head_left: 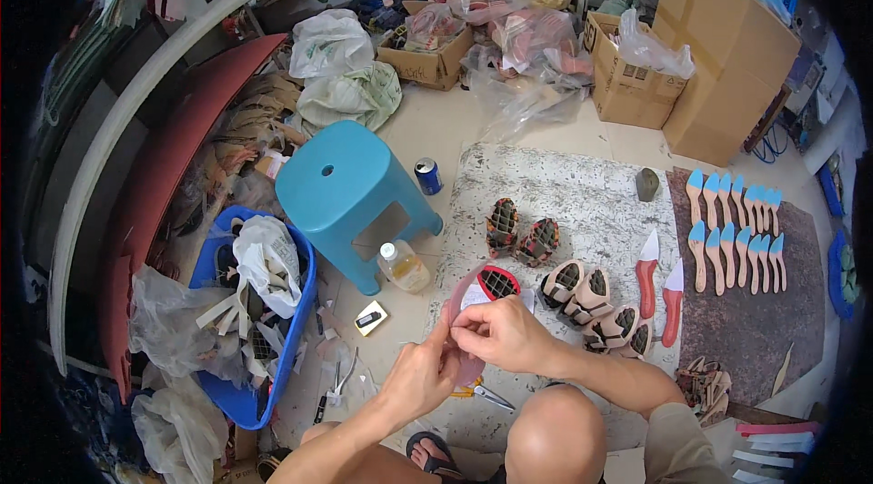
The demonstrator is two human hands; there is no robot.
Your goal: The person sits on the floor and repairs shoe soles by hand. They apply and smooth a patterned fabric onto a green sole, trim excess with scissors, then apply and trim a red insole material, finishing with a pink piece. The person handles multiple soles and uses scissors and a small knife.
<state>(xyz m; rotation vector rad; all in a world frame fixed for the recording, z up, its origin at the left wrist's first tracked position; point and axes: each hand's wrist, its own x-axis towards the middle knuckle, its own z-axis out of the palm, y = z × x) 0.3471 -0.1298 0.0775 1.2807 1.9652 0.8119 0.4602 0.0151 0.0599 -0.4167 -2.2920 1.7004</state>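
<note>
My left hand (422, 378) and my right hand (500, 336) meet in front of me, both with fingers pinched on a thin, translucent pink curved strip (461, 289). Its ends rise above and drop below my fingers; whether it forms a full ring is hidden. Just beyond my right hand lies a red-rimmed shoe piece with a dark grid (498, 282). Yellow-handled scissors (494, 396) rest below my hands. To the right stand several beige-and-black sandals (582, 295), and farther off a dark patterned pair (503, 227).
A blue stool (332, 166), a bottle of yellowish liquid (405, 270) and a blue can (427, 176) stand left of the scuffed white board (564, 175). A blue bin (305, 302) holds scraps. Two red-handled knife-shaped pieces (647, 288) and rows of blue-tipped insoles (713, 257) lie right.
</note>
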